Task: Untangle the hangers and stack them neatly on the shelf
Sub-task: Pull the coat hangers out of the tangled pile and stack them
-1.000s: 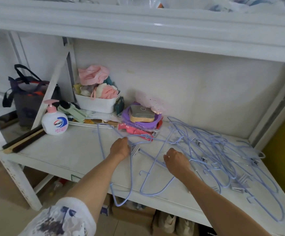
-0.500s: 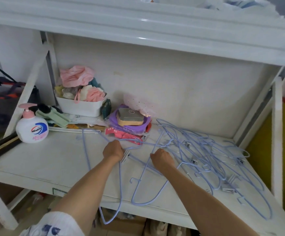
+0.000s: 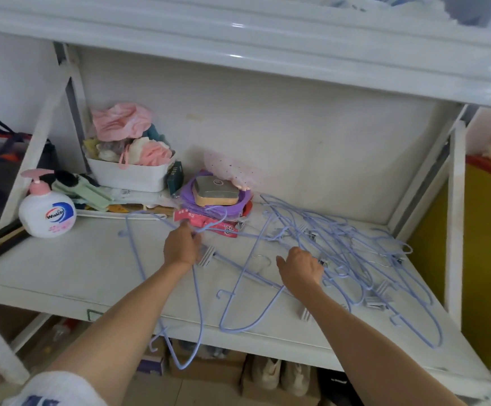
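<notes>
A tangle of light blue wire hangers (image 3: 352, 259) with grey clips lies across the right half of the white shelf (image 3: 71, 268). My left hand (image 3: 181, 247) is closed around the top of one blue hanger (image 3: 138, 259), whose lower end sticks out past the shelf's front edge. A second blue hanger (image 3: 238, 291) lies flat between my hands. My right hand (image 3: 301, 268) rests at the left edge of the tangle, fingers curled into the wires; what it grips is hidden.
A hand-soap pump bottle (image 3: 48, 210) stands at the left. Behind it a white bin of cloths (image 3: 130, 174), a purple stack with a beige case (image 3: 216, 191) and a red packet (image 3: 209, 225) line the back wall. Shoes (image 3: 279, 376) sit below the shelf.
My left hand has stayed on its hanger near the red packet. My right hand has shifted right toward the tangle. The view has turned slightly right.
</notes>
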